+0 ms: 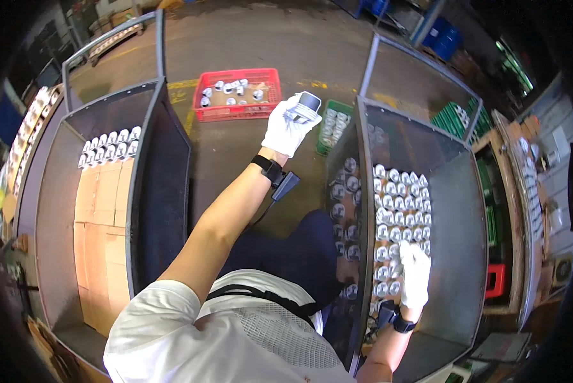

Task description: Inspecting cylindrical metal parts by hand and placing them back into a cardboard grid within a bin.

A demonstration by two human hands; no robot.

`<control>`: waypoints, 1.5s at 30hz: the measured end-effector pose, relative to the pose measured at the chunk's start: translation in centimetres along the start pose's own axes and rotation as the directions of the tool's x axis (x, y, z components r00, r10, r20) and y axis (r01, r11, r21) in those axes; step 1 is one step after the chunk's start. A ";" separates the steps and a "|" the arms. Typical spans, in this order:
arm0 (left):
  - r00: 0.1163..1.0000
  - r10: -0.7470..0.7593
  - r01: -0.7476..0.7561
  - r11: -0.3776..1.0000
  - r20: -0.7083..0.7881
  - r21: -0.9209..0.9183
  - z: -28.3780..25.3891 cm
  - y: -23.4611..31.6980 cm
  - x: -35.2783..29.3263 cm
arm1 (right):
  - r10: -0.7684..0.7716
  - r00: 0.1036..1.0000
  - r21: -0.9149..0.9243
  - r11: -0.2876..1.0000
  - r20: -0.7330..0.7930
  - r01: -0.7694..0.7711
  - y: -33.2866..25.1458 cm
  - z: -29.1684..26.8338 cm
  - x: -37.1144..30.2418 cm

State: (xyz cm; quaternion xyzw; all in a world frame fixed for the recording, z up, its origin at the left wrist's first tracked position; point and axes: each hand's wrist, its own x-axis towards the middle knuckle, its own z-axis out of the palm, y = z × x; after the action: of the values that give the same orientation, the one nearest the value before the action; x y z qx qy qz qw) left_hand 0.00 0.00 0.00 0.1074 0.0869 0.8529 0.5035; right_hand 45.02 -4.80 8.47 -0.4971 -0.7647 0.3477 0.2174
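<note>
My left hand (285, 129), in a white glove, is stretched out ahead and closed around a piston (306, 106), a silvery metal cylinder with a dark flat top and grooves round its side. To the right, my gloved right hand (416, 276) reaches down into a grey metal cart (453, 230). Its fingers are curled in at the rows of pistons (398, 203) standing there. A piston sits right beside the fingertips, but the glove hides what the fingers hold, if anything.
On my left, another metal cart (160, 185) holds cardboard sheets (98, 249) with two rows of pistons at its far end. Ahead on the floor lie a red crate (238, 113) with several loose pistons and a green crate (323, 150). Cart walls rise on both sides of me.
</note>
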 end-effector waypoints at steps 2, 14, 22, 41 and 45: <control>0.996 0.086 -0.087 0.996 -0.023 -0.013 0.9 1.1 -0.6 | -0.065 0.998 -0.021 0.998 -0.008 0.065 0.2 -1.3 0.2; 0.975 0.222 -0.223 0.971 -0.018 -0.087 0.8 13.2 -2.9 | 0.001 0.999 0.224 0.975 0.034 -0.009 -2.4 1.5 -0.5; 0.971 0.233 -0.236 0.970 -0.051 -0.051 0.7 14.8 -4.1 | 0.023 0.999 0.204 0.979 0.046 -0.031 -3.1 1.6 -0.4; 0.968 -0.251 0.252 0.951 0.031 -0.180 5.4 5.7 -4.6 | 0.123 0.981 0.190 0.970 0.149 -0.150 -3.5 1.1 -0.4; 0.920 -0.227 -0.110 0.636 0.321 0.764 8.3 1.3 -5.3 | 0.153 0.977 0.245 0.951 0.150 -0.187 -3.8 1.5 0.7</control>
State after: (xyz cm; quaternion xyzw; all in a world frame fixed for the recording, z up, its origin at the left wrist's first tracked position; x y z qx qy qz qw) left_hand 3.65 -4.98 7.77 0.4747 0.3434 0.6778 0.4442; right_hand 41.41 -5.58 10.30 -0.5052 -0.6797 0.4930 0.1993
